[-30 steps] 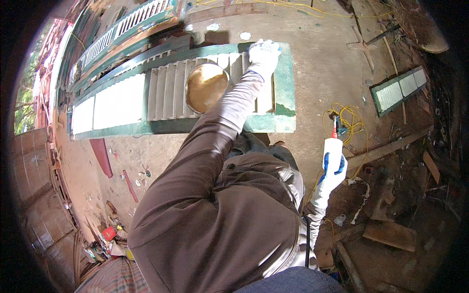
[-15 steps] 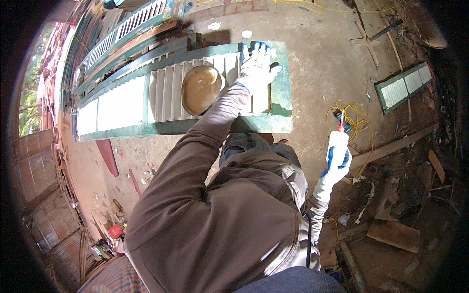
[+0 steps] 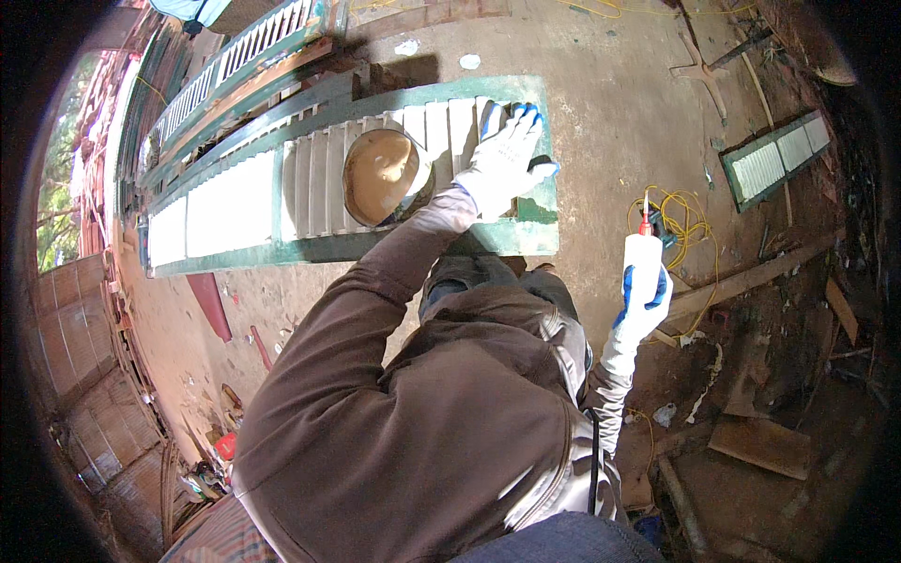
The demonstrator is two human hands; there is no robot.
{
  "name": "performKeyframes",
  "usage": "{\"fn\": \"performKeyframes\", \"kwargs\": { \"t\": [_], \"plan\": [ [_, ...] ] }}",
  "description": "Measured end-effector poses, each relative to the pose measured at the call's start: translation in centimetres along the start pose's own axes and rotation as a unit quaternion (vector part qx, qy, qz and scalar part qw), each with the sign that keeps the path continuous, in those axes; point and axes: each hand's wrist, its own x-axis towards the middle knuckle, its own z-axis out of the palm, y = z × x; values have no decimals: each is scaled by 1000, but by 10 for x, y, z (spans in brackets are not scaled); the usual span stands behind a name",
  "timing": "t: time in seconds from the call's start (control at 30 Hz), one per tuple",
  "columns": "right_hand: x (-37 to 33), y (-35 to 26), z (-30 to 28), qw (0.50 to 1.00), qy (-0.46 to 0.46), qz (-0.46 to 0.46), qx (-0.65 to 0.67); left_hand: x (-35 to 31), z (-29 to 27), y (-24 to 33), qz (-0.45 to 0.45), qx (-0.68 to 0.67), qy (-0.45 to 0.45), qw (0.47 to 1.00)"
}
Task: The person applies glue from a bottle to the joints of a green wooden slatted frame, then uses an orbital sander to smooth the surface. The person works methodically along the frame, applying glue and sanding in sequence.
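A long green-framed louvered shutter [image 3: 279, 202] with white slats lies across in front of me. On its right end my left hand [image 3: 504, 161], in a white glove with blue fingertips, rests flat with the fingers apart. Left of that hand, a round container [image 3: 383, 176] with a tan inside sits on the slats. My right hand [image 3: 646, 305], gloved in white and blue, is off to the right of the shutter. Its fingers wrap round a white squeeze bottle [image 3: 642, 255] with a red collar and thin nozzle pointing away from me. The bottle is apart from the shutter.
More green shutters [image 3: 239, 61] and boards are stacked at the far left. A small louvered panel [image 3: 777, 159] lies on the floor at the right. Coiled yellow cord [image 3: 693, 220] lies beyond the bottle, near a long timber [image 3: 751, 277]. A loose board [image 3: 760, 447] lies at lower right.
My left hand has slid slightly right and nearer along the shutter's end. The bottle in my right hand has shifted a little left, its nozzle tilted slightly further left.
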Motion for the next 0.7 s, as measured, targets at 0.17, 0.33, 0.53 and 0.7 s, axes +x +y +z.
{"fn": "performKeyframes", "kwargs": {
  "t": [0.17, 0.33, 0.53, 0.7],
  "plan": [
    [0, -7, 6, 1000, -20, -1, 17, 34, 9, -10, -56, 11, 30, 998],
    [1, -13, 14, 999, -33, -39, -9, 2, 2, 1, 30, -56, -1, 998],
    [2, -14, 30, 998, -60, -17, 20, 37, 16, -21, -9, -62, 17, 998],
    [4, -14, 33, 995, -89, -43, 5, 23, -6, 14, 23, -50, -52, 997]
  ]
}}
